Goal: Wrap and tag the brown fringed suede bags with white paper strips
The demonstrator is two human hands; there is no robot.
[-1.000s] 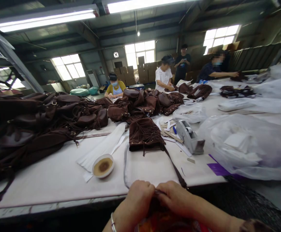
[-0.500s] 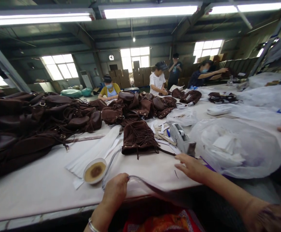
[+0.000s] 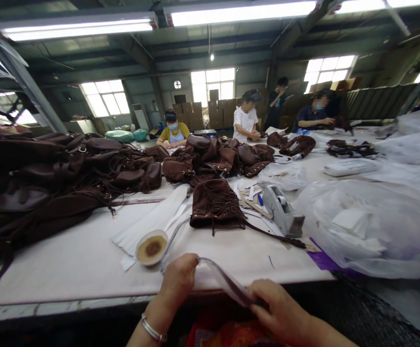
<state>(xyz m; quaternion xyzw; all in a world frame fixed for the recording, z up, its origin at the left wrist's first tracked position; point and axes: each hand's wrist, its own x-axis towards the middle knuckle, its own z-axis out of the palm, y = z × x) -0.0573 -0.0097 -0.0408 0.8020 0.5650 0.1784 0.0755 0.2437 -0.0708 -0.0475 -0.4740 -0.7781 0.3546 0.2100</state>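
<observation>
My left hand is closed, thumb on top, round a long, thin grey strip at the table's front edge. My right hand grips the same strip farther right, below the edge. Between the hands the strip bows upward, and its other end runs back over the tabletop beside the bowl. A dark brown fringed suede bag lies just beyond my hands, with its braided strap stretched to the right. Neither hand touches the bag.
A white bowl of brownish paste stands left of the bag. Right of it are a grey tape dispenser, paper scraps and a big clear plastic bag. Brown bags pile up at left and behind. Several people work across the table.
My right hand has left the bag's strap by the tape dispenser, come down toward me and taken hold of the grey strip. My left hand keeps its grip.
</observation>
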